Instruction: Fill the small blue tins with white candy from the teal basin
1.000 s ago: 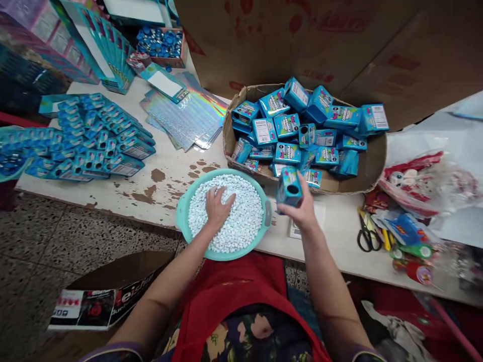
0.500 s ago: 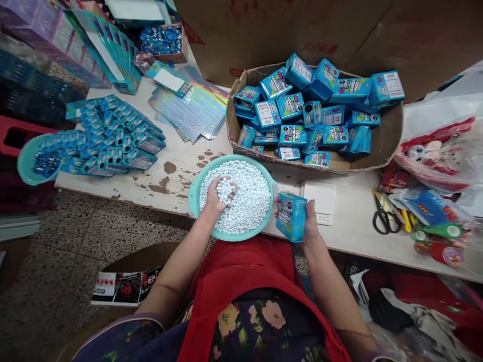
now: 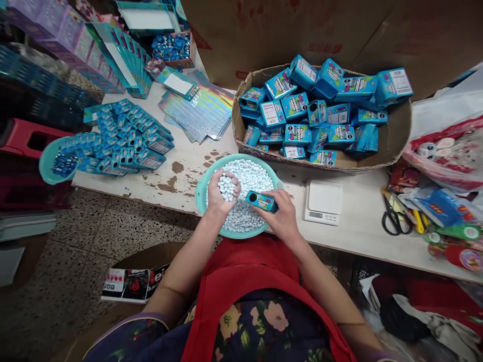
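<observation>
A teal basin (image 3: 200, 190) full of small white candies (image 3: 245, 221) stands at the table's front edge, before my red apron. My left hand (image 3: 222, 196), palm up with curled fingers, cups a heap of these candies over the left half of the basin. Over the basin's right half, my right hand (image 3: 281, 213) grips a small blue candy box (image 3: 261, 200). The box is tilted sideways, and its end with a dark round spot points toward my left hand. Whether anything is inside the box cannot be seen.
Behind the basin stands a cardboard tray (image 3: 377, 163) of blue boxes. A white digital scale (image 3: 323, 198) lies right, then scissors (image 3: 395, 216) and bagged sweets. At left are rows of blue boxes (image 3: 132, 138), a small teal bowl (image 3: 47, 166) and shiny sheets (image 3: 199, 108).
My right hand has brought the box left from beside the basin to above it and tipped it over, uncovering the scale. My left hand has lifted slightly with its candies.
</observation>
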Demonstrator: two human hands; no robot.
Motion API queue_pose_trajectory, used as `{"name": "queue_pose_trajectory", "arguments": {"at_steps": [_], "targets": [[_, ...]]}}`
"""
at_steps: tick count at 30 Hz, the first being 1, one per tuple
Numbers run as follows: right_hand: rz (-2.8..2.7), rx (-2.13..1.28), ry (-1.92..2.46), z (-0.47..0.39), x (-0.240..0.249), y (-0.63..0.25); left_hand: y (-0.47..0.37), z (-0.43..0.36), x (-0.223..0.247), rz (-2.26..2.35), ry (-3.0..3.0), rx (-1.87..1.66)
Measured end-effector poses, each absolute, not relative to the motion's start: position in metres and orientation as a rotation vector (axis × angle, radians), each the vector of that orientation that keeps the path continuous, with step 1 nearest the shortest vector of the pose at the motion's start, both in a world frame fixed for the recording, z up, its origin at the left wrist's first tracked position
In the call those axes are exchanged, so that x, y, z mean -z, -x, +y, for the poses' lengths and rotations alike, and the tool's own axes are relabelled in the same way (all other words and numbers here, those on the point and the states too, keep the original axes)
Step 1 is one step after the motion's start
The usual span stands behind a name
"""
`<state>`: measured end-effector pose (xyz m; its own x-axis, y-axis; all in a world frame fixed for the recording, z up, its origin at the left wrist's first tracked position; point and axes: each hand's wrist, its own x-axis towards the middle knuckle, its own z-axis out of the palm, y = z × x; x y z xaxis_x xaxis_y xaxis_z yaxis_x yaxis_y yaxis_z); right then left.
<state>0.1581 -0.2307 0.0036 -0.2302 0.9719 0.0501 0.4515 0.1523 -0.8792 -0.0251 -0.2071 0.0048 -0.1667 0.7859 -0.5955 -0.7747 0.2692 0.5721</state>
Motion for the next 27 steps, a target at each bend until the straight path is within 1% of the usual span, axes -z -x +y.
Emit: {"name": "queue_pose_trajectory", "arguments": {"at_steps": [4,9,19,27], "targets": [[-1.956,-0.915,1.359,-0.230,-0.003,-0.140,0.012,-0.212,-0.024,1.108,-0.223,-1.569],[-2.018,-0.825,1.364,-0.231,-0.005,-0.133,0.008,-0.213,-0.022,1.104,-0.302,-1.647],[-2.019,-0.741,1.391,-0.229,-0.007,-0.138,0.001,-0.203,-0.021,1.209,-0.381,-1.595],[-1.974,-0.831,1.390,-0.228,-0.004,-0.142,-0.006,-0.202,-0.018,1.249,-0.482,-1.574]]}}
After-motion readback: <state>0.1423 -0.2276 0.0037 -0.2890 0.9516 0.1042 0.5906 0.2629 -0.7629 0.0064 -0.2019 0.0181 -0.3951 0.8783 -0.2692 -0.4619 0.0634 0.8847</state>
